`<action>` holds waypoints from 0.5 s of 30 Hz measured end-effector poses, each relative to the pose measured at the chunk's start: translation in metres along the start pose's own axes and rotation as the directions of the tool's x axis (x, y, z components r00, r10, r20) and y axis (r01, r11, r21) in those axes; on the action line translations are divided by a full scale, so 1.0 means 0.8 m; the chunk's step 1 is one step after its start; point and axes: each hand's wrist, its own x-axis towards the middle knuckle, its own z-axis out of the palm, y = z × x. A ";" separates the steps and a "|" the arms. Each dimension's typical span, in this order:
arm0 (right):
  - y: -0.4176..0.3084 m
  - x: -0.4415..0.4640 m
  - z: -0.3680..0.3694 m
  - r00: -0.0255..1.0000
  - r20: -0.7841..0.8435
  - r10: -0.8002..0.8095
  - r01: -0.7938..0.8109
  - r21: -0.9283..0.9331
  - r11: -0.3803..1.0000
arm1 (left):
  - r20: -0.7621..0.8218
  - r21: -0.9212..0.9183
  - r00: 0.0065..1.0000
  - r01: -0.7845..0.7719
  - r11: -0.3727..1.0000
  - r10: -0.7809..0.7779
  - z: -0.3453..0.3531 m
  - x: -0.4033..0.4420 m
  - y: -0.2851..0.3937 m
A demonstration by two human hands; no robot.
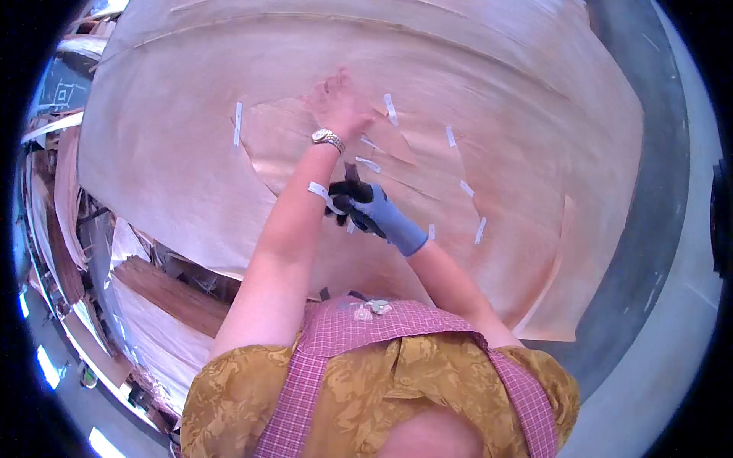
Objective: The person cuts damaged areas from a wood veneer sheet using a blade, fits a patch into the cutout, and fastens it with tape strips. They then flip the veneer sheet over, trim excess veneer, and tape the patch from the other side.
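Note:
My bare left hand [340, 107], with a metal watch [328, 139] at the wrist, reaches over a large sheet of thin wood veneer [519, 99]. Its fingers are spread, palm down over a patch of veneer, and slightly blurred. Closer to my body, my right hand [363, 204] wears a blue and black glove, its fingers closed. A strip of white tape [319, 191] runs from those fingers towards my left forearm. A narrow dark piece [351, 172] sticks out past the gloved fingers; I cannot make out its kind. Short white tape strips [391, 109] lie about the patch.
More tape pieces [466, 188] follow the seams to the right. Torn veneer scraps and wood strips [168, 294] are heaped at the left, beside the sheet. A dark grey border [649, 191] runs along the right side.

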 end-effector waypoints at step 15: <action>-0.083 -0.035 -0.086 0.759 -0.552 -0.345 0.127 -0.395 0.910 | -0.419 0.002 0.751 -0.561 0.828 0.510 0.043 -0.029 -0.026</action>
